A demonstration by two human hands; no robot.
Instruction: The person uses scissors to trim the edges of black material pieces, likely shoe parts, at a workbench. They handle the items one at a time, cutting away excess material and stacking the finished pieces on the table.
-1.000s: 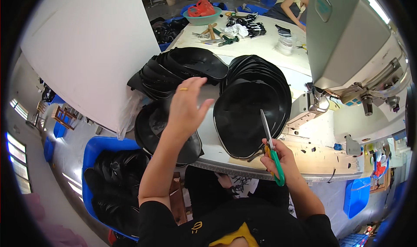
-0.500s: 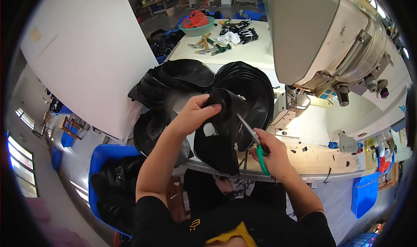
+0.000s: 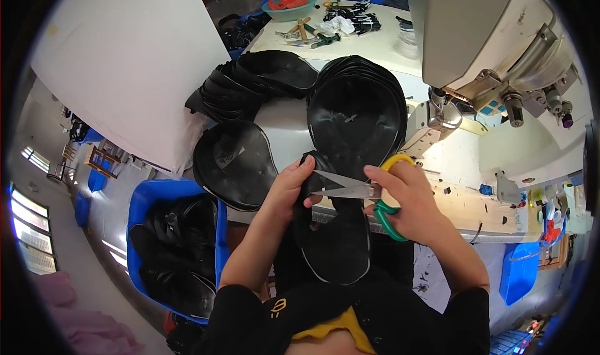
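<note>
Left hand (image 3: 289, 189) pinches the black oval piece (image 3: 334, 242) at its far edge; right hand (image 3: 406, 195) grips the scissors (image 3: 359, 195). Piece appears light, floppy.

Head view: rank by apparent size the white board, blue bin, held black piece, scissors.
1. white board
2. blue bin, partly hidden by the left arm
3. held black piece, close to the camera, so its rank against the bin is unsure
4. scissors
</note>
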